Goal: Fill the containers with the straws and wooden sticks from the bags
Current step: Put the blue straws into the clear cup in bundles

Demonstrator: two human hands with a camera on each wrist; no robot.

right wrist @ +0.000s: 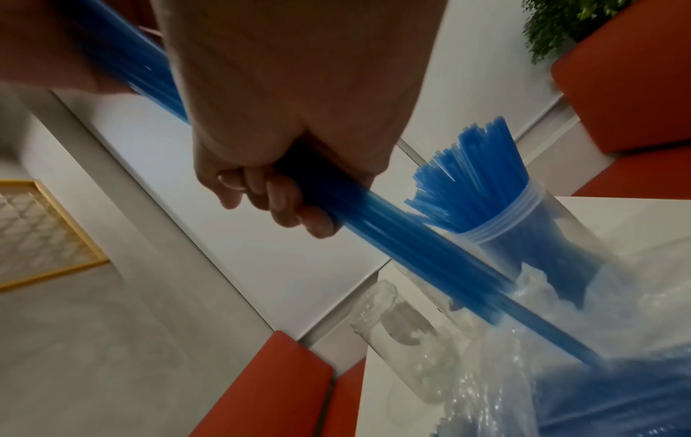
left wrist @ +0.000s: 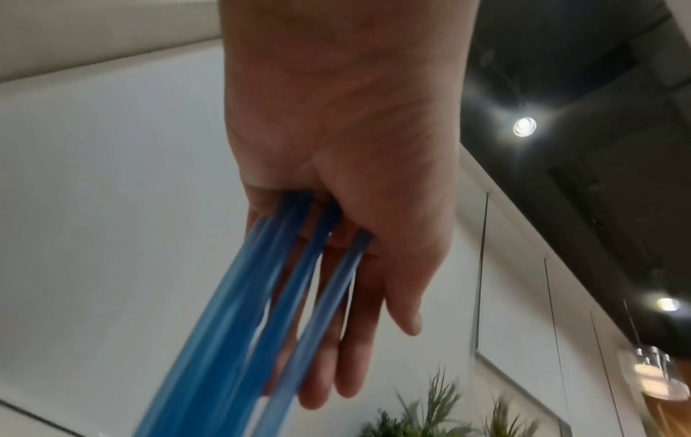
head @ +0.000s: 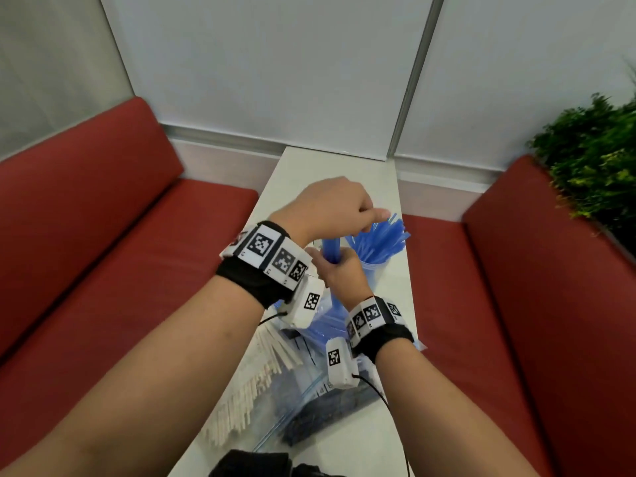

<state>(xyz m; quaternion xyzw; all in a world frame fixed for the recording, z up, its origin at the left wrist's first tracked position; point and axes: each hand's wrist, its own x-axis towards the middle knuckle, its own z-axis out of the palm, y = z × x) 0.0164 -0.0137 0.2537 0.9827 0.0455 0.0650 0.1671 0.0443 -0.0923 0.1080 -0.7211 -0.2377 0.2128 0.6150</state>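
My right hand (head: 339, 270) (right wrist: 276, 201) grips a bundle of blue straws (head: 332, 249) (right wrist: 411, 245) upright, its lower end still inside a clear plastic bag (head: 320, 325) (right wrist: 561, 340). Above it, my left hand (head: 330, 208) (left wrist: 336, 147) lies over the top ends of those straws (left wrist: 232, 325), fingers straight along them. Just right of the hands stands a clear container (head: 373, 273) (right wrist: 504, 218) packed with fanned-out blue straws (head: 378, 239). An empty clear container (right wrist: 403, 325) stands beside it. A bag of wooden sticks (head: 254, 380) lies nearer me on the left.
The narrow white table (head: 330, 166) runs away from me between two red benches (head: 103, 253) (head: 516, 287). A green plant (head: 592, 160) stands at the far right. White wall panels close off the far end.
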